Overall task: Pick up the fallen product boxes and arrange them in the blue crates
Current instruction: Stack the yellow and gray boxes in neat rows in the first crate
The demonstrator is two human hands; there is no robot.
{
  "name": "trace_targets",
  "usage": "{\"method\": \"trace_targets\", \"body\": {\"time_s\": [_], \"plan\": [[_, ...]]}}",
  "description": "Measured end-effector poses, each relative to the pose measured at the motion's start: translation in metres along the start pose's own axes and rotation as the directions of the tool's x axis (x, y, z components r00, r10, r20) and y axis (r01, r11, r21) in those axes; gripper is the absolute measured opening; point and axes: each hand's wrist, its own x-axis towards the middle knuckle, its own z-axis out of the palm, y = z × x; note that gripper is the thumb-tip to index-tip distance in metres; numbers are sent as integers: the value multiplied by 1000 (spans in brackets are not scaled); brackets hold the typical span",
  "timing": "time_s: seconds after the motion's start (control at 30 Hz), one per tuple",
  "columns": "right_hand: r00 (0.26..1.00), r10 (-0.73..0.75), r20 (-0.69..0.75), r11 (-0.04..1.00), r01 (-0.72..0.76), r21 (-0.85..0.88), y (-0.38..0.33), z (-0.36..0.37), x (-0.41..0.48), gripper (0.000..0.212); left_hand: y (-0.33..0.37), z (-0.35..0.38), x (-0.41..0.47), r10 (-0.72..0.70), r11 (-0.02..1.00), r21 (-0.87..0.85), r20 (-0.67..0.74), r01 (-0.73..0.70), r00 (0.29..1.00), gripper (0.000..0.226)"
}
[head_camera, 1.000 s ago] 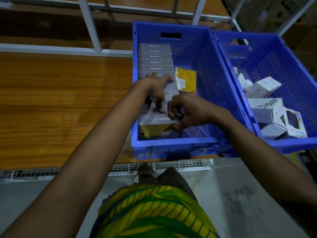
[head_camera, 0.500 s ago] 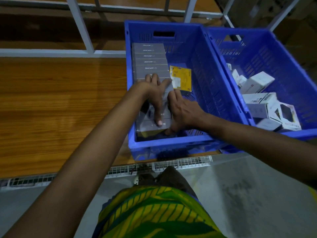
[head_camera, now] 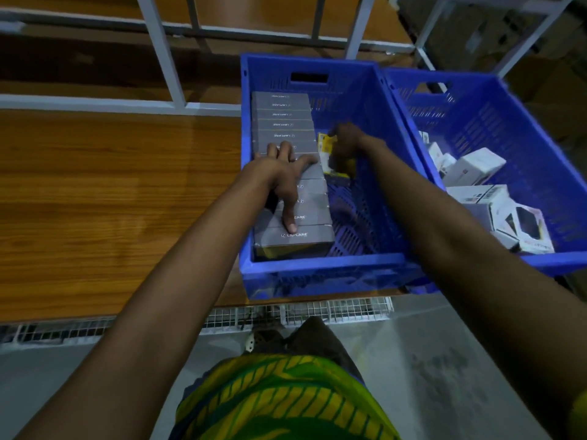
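Resting flat on the grey boxes (head_camera: 293,201), left hand (head_camera: 282,176); right hand (head_camera: 344,142) grips yellow box (head_camera: 327,144)

We have one view only, worn on the head, looking forward and steeply down (wide-angle, edges bowed) along both forearms, close over the near blue crate (head_camera: 320,265) on the wooden shelf (head_camera: 111,192), floor below.

You see glossy wood-grain shelf top (head_camera: 95,192) at left | perforated blue plastic crates (head_camera: 320,265) centre and right | matt grey card boxes (head_camera: 282,122) | white painted metal rails (head_camera: 158,52) at top | wire mesh edge (head_camera: 349,311) | smooth grey floor (head_camera: 444,360).
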Motion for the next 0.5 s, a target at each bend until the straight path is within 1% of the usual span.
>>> {"method": "trace_targets", "body": {"time_s": [0.03,0.07,0.13,0.2,0.27,0.3,0.4,0.47,0.5], "plan": [[1000,4,29,998,-2,-62,5,8,10,76,-1,0,0,-3,1000,-10,-3,3,1000,165],[998,17,55,996,-12,-89,11,14,20,82,-1,-1,0,-7,1000,-16,-1,7,1000,165],[995,53,79,999,-53,-4,19,18,35,86,-1,-2,0,-14,999,-33,11,14,1000,166],[990,74,117,994,-82,70,18,14,38,105,0,-2,1,-17,999,-35,11,17,1000,166],[988,33,149,996,-45,73,13,9,35,117,0,-2,1,-19,1000,-25,6,19,1000,166],[990,20,140,998,-29,64,13,9,34,122,0,-1,2,-21,999,-26,6,21,1000,166],[996,33,89,997,-26,-76,14,8,27,133,0,-1,4,-17,999,-31,10,17,1000,165],[997,8,78,985,6,-175,15,9,23,130,0,-2,4,-16,999,-38,11,16,1000,164],[997,-5,79,976,22,-215,15,8,20,126,0,-2,5,-18,999,-40,11,18,1000,164]]}}
